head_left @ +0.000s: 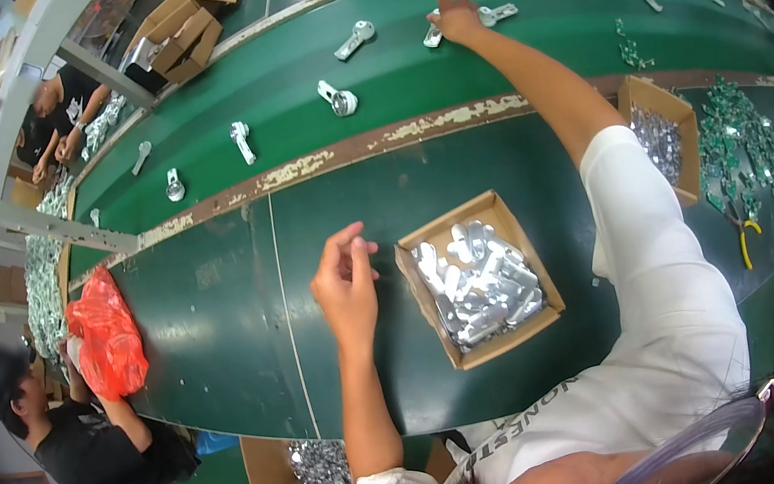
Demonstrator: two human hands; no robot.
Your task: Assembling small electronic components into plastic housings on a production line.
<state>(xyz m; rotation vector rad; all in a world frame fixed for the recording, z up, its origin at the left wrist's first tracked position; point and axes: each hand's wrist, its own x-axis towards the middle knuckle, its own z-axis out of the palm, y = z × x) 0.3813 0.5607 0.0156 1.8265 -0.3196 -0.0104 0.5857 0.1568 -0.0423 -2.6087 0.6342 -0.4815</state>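
Clearly, the right hand (461, 19) is hovering over the green conveyor belt (270, 76), its fingers standing spread. Just beside the thumb, at about eight o'clock from that hand, a silvery lever-shaped piece (433, 37) is lying on the belt, its long axis running roughly from one o'clock to seven. The hand is partly covering it, so I can't quite tell whether the thumb is touching it. At three o'clock, close to the knuckles, a second lever-shaped piece (501, 13) is lying more crosswise, its axis pointing between two and three o'clock. A third lever piece (355, 40) is resting at nine o'clock, well apart.

Both near pieces are lying much closer to the right hand than to the left hand (345, 284), which is hanging over the dark green workbench (211, 280), its fingers loosely curling with nothing showing between them. From the left hand, the near pieces are sitting toward one o'clock, well off, while a cardboard box (513, 222) holding shiny metal parts (487, 282) is standing near it, at three o'clock
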